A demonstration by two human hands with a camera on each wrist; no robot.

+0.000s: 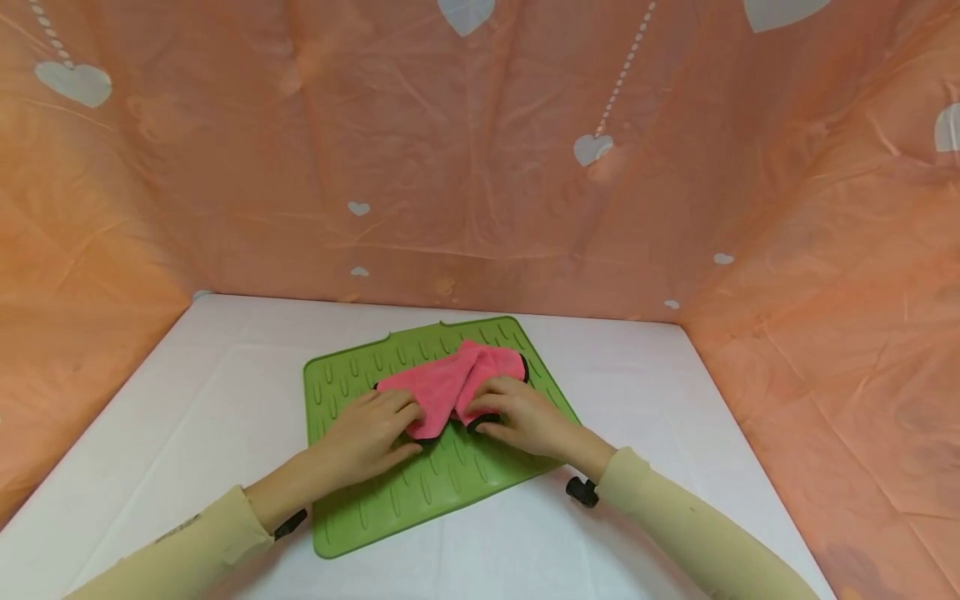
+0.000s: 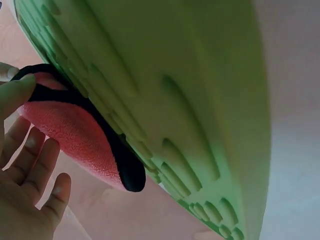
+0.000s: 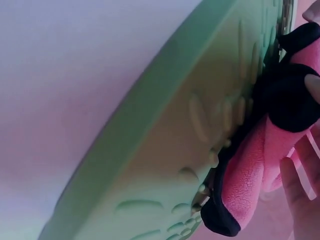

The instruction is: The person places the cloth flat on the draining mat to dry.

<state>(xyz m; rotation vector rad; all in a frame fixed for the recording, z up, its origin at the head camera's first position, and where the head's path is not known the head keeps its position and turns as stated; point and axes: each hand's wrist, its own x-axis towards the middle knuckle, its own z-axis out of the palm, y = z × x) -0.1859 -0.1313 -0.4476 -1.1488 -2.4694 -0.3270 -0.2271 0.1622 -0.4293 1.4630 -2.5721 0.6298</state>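
Observation:
A pink cloth [image 1: 438,383] with black edging lies bunched and partly folded on a green ribbed mat [image 1: 397,492]. The left hand [image 1: 378,429] is at the cloth's near left corner. In the left wrist view, its thumb and a finger pinch the black-edged cloth [image 2: 75,132], while the other fingers spread beside the pink side. At the near right part, the right hand [image 1: 525,417] holds the cloth, thumb at the black edge. The right wrist view shows that thumb against a turned-over black edge of the cloth [image 3: 242,175]; the fingertips are partly cut off.
The mat lies at an angle on a white-covered table [image 1: 637,383]. Orange sheeting [image 1: 465,208] with pale hearts rises behind the table and at both sides. A dark wrist device [image 1: 582,492] shows under the right forearm, another [image 1: 291,523] under the left.

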